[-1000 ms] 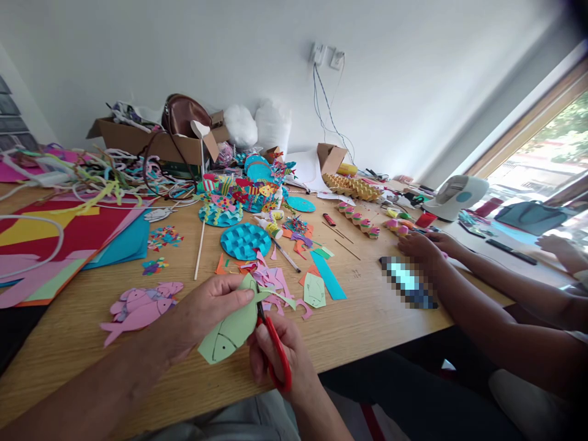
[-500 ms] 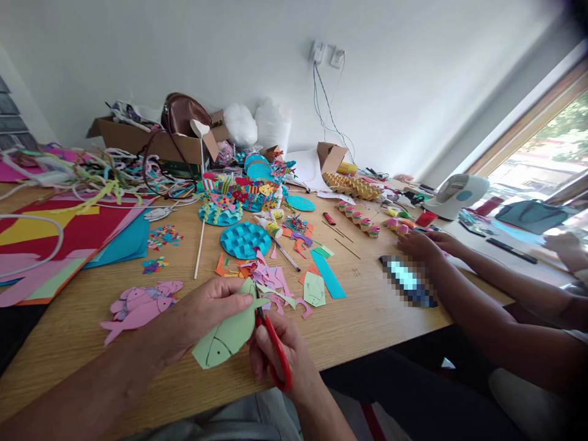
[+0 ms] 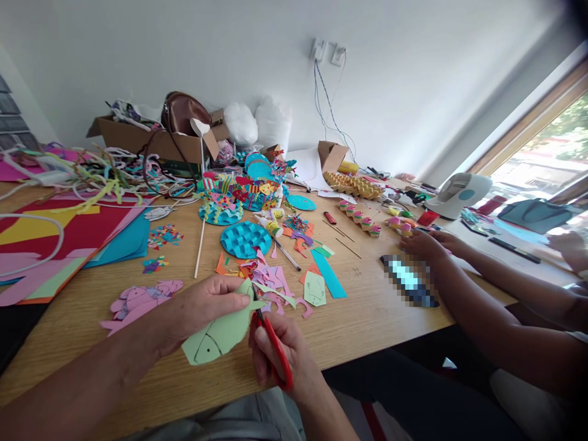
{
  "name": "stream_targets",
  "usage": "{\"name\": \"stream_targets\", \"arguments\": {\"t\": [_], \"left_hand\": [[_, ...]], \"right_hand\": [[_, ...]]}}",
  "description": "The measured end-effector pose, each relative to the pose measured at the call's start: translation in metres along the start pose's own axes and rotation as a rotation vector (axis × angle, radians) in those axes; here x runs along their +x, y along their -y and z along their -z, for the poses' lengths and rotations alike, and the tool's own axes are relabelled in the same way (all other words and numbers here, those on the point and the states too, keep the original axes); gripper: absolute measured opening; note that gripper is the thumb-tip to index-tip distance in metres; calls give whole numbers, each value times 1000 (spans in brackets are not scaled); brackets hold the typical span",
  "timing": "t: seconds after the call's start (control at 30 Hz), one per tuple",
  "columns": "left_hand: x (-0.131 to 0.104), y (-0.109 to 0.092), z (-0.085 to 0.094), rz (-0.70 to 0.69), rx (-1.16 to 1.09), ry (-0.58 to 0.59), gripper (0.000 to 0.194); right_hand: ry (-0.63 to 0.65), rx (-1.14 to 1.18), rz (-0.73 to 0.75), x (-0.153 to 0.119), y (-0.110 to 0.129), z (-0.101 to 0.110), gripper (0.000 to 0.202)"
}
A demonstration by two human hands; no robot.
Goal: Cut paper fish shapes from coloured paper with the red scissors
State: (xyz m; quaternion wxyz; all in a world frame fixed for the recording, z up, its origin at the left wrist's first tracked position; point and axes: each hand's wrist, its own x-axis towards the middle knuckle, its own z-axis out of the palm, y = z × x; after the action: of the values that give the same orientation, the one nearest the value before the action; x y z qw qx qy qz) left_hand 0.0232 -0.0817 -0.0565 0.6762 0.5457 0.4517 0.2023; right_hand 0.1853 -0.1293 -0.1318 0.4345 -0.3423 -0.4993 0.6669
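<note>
My left hand (image 3: pixel 209 309) pinches a piece of light green paper (image 3: pixel 218 340) with a fish drawn on it in dark lines. My right hand (image 3: pixel 278 349) is closed round red-handled scissors (image 3: pixel 281 361), whose blades meet the paper near the fish's tail end. A thin green strip hangs beside the cut. Just beyond lie pink paper scraps (image 3: pixel 275 278) and another green paper with a fish drawing (image 3: pixel 315 289). Left of my left hand is a pile of pink paper fish (image 3: pixel 138 300), partly covered by my forearm.
A co-worker's hands (image 3: pixel 425 248) rest at the right, near a blurred-out dark object (image 3: pixel 407 282). Coloured paper sheets (image 3: pixel 114 226) lie at the left. Behind stand blue paper discs (image 3: pixel 245 239), a pen (image 3: pixel 288 254), a cardboard box (image 3: pixel 133 144) and a brown bag (image 3: pixel 186 110).
The green paper fish has shifted slightly left and turned a little in my left hand. My left forearm covers more of the pink fish. The scissors have barely moved.
</note>
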Motion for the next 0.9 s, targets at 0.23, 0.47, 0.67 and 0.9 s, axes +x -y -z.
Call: {"name": "stream_targets", "arguments": {"t": [0.23, 0.47, 0.67, 0.9], "left_hand": [[3, 3, 4, 7, 42, 57, 29], [4, 1, 5, 7, 95, 83, 29], [8, -3, 2, 6, 73, 99, 28], [8, -3, -3, 46, 15, 76, 24]], "right_hand": [[-7, -34, -1, -1, 4, -1, 47], [-16, -61, 3, 0, 5, 2, 48], [-24, -79, 20, -1, 9, 1, 50], [-23, -87, 42, -2, 8, 2, 48]]}}
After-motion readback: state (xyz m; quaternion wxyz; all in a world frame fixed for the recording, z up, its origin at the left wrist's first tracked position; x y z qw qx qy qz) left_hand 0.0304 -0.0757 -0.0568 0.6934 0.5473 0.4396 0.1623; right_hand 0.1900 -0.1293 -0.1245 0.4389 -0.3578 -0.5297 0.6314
